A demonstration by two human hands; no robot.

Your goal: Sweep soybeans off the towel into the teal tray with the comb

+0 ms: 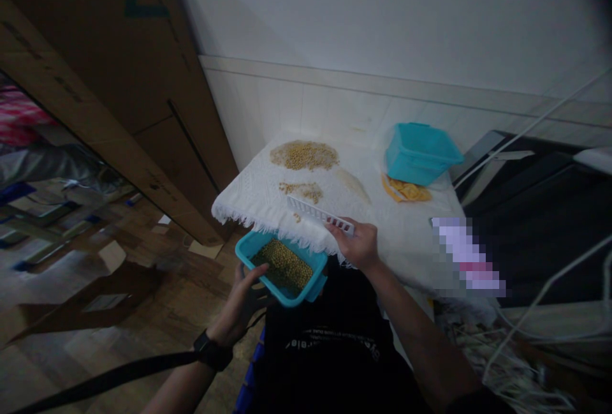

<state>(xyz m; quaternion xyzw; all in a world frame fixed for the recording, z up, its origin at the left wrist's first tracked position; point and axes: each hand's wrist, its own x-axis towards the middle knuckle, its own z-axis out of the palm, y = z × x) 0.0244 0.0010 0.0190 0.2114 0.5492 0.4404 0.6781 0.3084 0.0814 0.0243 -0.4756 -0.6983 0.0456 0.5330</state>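
My left hand [238,305] grips a turquoise plastic tray [248,245] partly filled with greenish-yellow beans, held just below the near edge of a small table under a white fringed cloth [253,197]. My right hand [359,245] is closed on one end of a white slotted plastic strip [319,214] that lies across the cloth near the edge. A small patch of beans [303,191] sits just beyond the strip. A larger pile of beans [304,155] lies further back.
A second turquoise container [421,152] rests on a yellow packet [407,191] at the table's far right. A big cardboard box [109,76] leans at the left. White cables [535,127] and a dark surface are at the right. Wooden floor lies below.
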